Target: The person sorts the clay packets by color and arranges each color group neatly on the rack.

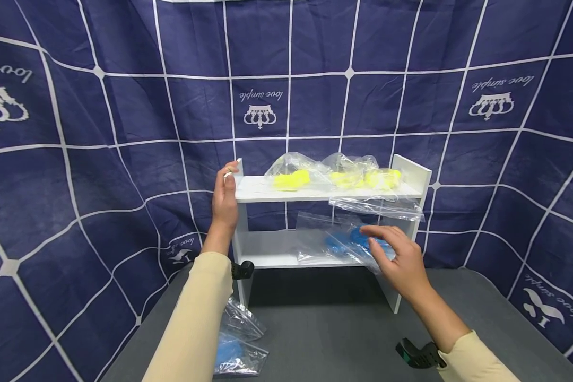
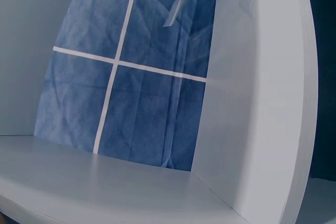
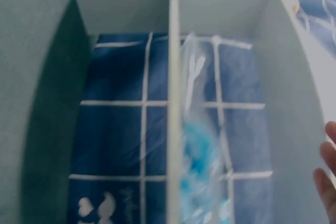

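My left hand [image 1: 226, 204] grips the upper left side panel of a white two-tier shelf rack [image 1: 267, 260], its fingers bent around the edge. In front of the lower tier hovers my right hand [image 1: 403, 260], fingers loosely bent, nothing seen between thumb and fingers. Just behind it, a clear zip bag [image 1: 310, 239] with blue contents lies on the lower tier. The right wrist view shows that blue-filled bag too, blurred, and a few right-hand fingertips [image 3: 326, 169] at the edge. Only the rack's boards and the cloth appear in the left wrist view.
Clear bags with yellow contents [image 1: 291, 180] sit on the top tier, one zip edge [image 1: 377, 206] hanging over its front. Another blue-filled zip bag [image 1: 241, 355] lies on the dark grey tabletop [image 1: 324, 329] by my left forearm. Blue checked cloth [image 1: 315, 106] hangs behind.
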`<state>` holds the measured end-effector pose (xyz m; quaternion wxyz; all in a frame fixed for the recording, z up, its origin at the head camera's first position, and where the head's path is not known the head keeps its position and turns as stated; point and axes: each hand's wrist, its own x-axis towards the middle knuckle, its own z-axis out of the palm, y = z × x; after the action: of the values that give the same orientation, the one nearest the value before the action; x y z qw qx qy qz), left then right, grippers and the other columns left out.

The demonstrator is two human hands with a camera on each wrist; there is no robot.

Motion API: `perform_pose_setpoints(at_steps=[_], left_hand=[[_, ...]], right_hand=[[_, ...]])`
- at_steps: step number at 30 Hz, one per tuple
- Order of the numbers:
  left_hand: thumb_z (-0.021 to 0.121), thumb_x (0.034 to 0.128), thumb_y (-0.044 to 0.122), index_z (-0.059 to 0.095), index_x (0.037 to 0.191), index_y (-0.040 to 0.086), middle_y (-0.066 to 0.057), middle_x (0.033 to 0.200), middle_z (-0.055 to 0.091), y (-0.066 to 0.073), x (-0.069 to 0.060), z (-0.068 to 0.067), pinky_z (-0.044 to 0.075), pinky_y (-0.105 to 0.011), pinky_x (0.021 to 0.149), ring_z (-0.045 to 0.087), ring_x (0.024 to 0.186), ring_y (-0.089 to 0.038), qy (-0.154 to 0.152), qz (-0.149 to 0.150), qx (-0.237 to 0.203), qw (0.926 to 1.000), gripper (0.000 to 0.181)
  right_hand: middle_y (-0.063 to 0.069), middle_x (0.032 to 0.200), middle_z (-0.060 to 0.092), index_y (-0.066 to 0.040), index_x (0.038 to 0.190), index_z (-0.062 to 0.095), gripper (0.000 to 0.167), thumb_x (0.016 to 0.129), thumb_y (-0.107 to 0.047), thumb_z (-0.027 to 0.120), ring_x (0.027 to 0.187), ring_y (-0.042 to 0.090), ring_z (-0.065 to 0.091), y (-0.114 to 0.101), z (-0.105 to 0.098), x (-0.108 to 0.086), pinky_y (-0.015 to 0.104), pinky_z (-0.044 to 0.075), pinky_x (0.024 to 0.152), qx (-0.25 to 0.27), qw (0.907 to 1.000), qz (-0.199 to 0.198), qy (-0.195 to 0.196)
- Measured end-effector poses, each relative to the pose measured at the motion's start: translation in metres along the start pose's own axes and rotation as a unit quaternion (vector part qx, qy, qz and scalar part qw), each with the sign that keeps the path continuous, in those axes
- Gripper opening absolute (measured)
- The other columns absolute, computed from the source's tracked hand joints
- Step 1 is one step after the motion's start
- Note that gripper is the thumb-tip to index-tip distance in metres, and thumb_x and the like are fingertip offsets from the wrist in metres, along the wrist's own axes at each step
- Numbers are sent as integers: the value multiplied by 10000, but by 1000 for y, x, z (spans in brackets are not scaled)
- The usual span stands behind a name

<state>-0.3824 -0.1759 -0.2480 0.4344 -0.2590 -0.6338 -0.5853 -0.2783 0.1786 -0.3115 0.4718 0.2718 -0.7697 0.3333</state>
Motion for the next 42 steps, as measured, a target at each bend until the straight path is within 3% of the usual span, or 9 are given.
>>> perform_pose_setpoints(at_steps=[4, 8, 16, 19, 22, 25, 29, 36, 42], left_hand=[[310, 1068, 155, 466, 1190, -96, -187, 1465, 492, 0, -1, 1, 250, -317, 1206, 398, 1442, -253, -33, 9, -18, 10000, 320], [312, 1068, 152, 469, 1192, -93, -173, 1463, 495, -2, -2, 0, 247, -321, 1201, 396, 1442, -246, -4, -36, 45, 10000, 317], [307, 1057, 92, 479, 1201, -94, -187, 1472, 491, -2, -1, -1, 247, -320, 1191, 392, 1441, -291, 16, -17, -39, 10000, 291], [306, 1053, 82, 481, 1206, -95, -191, 1470, 492, -1, -1, 0, 248, -320, 1187, 393, 1438, -298, 23, -31, -52, 10000, 293], [310, 1060, 108, 480, 1202, -83, -175, 1466, 500, -1, 1, 0, 253, -303, 1187, 401, 1435, -270, -4, -16, -16, 10000, 293], [322, 1068, 144, 478, 1193, -74, -170, 1460, 508, -2, 1, 1, 253, -302, 1194, 405, 1435, -255, 20, 29, 28, 10000, 296], [331, 1070, 156, 475, 1185, -78, -181, 1456, 507, -3, 0, 2, 249, -313, 1204, 403, 1439, -257, 39, 70, 2, 10000, 298], [316, 1066, 146, 474, 1185, -80, -183, 1457, 502, -2, -3, 2, 252, -305, 1203, 401, 1441, -245, 7, 56, 54, 10000, 300], [312, 1061, 115, 472, 1196, -88, -196, 1467, 490, 5, -1, -2, 240, -317, 1207, 385, 1449, -279, -9, 22, 66, 10000, 292]], right_hand=[[69, 1093, 732, -131, 1167, 726, 321, 902, 14, 616, 975, 48, 587, -23, -10, 15, 153, 416, 847, 507, 9982, -144, 301], [81, 1195, 705, -113, 1193, 714, 334, 886, -35, 609, 1056, 102, 557, -34, -21, 40, 193, 379, 911, 488, 9967, -510, 411], [125, 1290, 664, -70, 1180, 709, 333, 878, -143, 590, 1154, 362, 546, -8, -44, 93, 291, 355, 1008, -210, 9920, -1064, 649], [128, 1331, 639, -72, 1190, 699, 340, 870, -142, 609, 1165, 377, 526, 11, -54, 105, 365, 351, 989, -530, 9937, -712, 682], [104, 1395, 604, -78, 1245, 668, 371, 889, -150, 594, 1242, 356, 494, 27, -62, 112, 404, 334, 1031, -579, 9964, 20, 622], [53, 1475, 541, -132, 1340, 609, 409, 937, -187, 567, 1328, 254, 437, 40, -64, 116, 369, 301, 1078, -123, 9927, 1102, 470], [3, 1516, 479, -180, 1430, 511, 434, 997, -206, 524, 1372, 131, 390, 53, -58, 117, 257, 285, 1078, 1041, 9702, 2159, 345], [-54, 1402, 509, -167, 1348, 553, 370, 996, -60, 527, 1294, 99, 426, 78, -46, 106, 97, 379, 900, 3000, 9177, 2557, 498], [-9, 1585, 387, -176, 1353, 574, 312, 1055, -191, 483, 1442, 119, 331, 93, -48, 100, 82, 359, 958, 3024, 9201, 2488, -15]])
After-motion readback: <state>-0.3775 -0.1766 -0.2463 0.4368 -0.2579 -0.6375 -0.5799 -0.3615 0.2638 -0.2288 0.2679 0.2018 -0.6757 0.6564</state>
